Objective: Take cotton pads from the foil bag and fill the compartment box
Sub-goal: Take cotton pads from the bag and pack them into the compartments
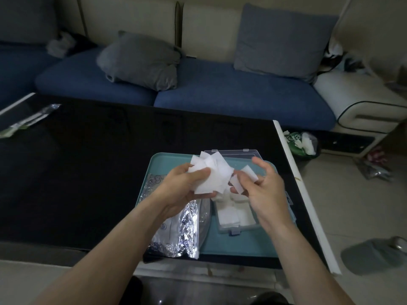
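My left hand [185, 186] grips a loose bunch of white cotton pads [211, 175] above the teal tray [242, 245]. My right hand [264, 186] pinches two or three more cotton pads [248, 172] just to the right of that bunch. Below the hands sits the clear compartment box [235, 219] with white pads in its near sections; its open lid [231, 153] lies behind. The crinkled silver foil bag [185, 230] lies on the tray's left side, partly under my left forearm.
The tray rests near the right end of a black glossy table [88, 172] with a white edge strip [308, 205]. A blue sofa with grey cushions [141, 60] stands behind. A plastic-wrapped item [26, 119] lies far left. Bags and clutter sit on the floor at right.
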The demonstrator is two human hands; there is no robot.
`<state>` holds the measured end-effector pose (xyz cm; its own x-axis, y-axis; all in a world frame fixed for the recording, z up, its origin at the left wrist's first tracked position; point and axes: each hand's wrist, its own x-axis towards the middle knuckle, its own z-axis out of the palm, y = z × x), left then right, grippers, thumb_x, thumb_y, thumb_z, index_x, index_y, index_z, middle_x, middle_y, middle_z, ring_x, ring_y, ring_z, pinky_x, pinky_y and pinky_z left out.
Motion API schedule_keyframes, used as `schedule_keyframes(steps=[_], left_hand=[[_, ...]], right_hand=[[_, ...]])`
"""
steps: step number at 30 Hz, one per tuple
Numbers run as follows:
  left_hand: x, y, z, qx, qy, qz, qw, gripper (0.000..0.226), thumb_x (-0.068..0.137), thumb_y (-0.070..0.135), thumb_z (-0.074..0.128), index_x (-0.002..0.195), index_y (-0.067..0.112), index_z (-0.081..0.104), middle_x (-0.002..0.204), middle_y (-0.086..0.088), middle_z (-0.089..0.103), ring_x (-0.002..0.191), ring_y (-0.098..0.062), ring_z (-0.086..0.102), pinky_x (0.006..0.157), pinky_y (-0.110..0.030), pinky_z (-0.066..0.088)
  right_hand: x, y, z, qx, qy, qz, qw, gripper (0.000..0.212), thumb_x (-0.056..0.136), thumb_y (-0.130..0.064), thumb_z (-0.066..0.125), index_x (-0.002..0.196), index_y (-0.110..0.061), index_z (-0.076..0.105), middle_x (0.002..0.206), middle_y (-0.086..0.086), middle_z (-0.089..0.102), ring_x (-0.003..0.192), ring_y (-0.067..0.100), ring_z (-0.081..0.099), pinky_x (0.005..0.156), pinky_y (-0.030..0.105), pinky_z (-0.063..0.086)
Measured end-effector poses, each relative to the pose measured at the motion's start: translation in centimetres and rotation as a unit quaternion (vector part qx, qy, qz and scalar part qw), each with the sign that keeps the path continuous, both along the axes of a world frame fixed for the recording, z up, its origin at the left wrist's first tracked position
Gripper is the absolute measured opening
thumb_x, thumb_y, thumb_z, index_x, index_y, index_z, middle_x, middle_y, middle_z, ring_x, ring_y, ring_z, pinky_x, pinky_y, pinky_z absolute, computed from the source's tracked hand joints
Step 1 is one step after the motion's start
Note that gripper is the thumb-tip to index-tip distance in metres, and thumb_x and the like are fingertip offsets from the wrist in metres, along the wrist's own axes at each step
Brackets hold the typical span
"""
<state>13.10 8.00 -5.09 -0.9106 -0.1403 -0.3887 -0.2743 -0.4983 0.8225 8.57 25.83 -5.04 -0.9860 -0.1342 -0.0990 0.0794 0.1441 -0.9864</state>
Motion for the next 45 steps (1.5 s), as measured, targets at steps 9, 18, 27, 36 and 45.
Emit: schedule_keyframes(steps=[9, 18, 27, 36, 45], left_hand=[[-0.2, 0.1, -0.1, -0.013, 0.004, 0.002, 1.000, 0.039, 0.087, 0.008, 0.069, 0.121, -0.004, 0.054, 0.118, -0.021, 0.066, 0.100, -0.033, 0.070, 0.064, -0.037, 0.062], [0.4, 0.5, 0.3, -0.032, 0.053, -0.087, 0.994, 0.054, 0.081, 0.014, 0.074, 0.128, 0.000, 0.052, 0.119, -0.023, 0.065, 0.096, -0.033, 0.071, 0.068, -0.039, 0.061], [0.7, 0.4, 0.4, -0.044, 0.041, -0.130, 0.990, 0.035, 0.089, 0.009, 0.068, 0.120, -0.003, 0.057, 0.101, -0.016, 0.073, 0.091, -0.033, 0.072, 0.064, -0.032, 0.062], [0.9, 0.6, 0.1, -0.086, 0.057, -0.203, 0.974, 0.038, 0.088, 0.004, 0.067, 0.124, -0.003, 0.058, 0.113, -0.021, 0.070, 0.101, -0.035, 0.070, 0.076, -0.035, 0.062], [1.3, 0.6, 0.4, -0.127, 0.053, -0.230, 0.964, 0.038, 0.084, -0.007, 0.070, 0.120, -0.001, 0.059, 0.112, -0.020, 0.071, 0.100, -0.032, 0.071, 0.077, -0.032, 0.060]], right_hand=[[0.2, 0.5, 1.5, -0.163, -0.105, 0.077, 0.978, 0.025, 0.065, -0.031, 0.083, 0.079, -0.014, 0.073, 0.063, -0.001, 0.061, 0.055, 0.009, 0.051, 0.050, 0.020, 0.043], [0.2, 0.0, 0.8, 0.031, 0.023, 0.067, 0.997, 0.047, 0.065, -0.031, 0.089, 0.103, -0.017, 0.065, 0.071, 0.005, 0.074, 0.061, 0.016, 0.071, 0.058, 0.027, 0.057], [-0.8, 1.4, 0.8, 0.045, 0.091, 0.115, 0.988, 0.011, 0.089, -0.016, 0.075, 0.100, -0.016, 0.075, 0.076, 0.002, 0.073, 0.065, 0.010, 0.067, 0.058, 0.023, 0.053], [-1.3, 2.1, 0.5, 0.048, 0.100, 0.142, 0.984, 0.020, 0.082, -0.016, 0.081, 0.101, -0.014, 0.075, 0.080, 0.001, 0.076, 0.067, 0.009, 0.068, 0.060, 0.018, 0.052], [-1.6, 2.1, -0.2, 0.175, 0.169, 0.149, 0.958, 0.019, 0.079, -0.025, 0.085, 0.092, -0.028, 0.071, 0.087, -0.014, 0.069, 0.076, 0.008, 0.064, 0.064, 0.016, 0.050]])
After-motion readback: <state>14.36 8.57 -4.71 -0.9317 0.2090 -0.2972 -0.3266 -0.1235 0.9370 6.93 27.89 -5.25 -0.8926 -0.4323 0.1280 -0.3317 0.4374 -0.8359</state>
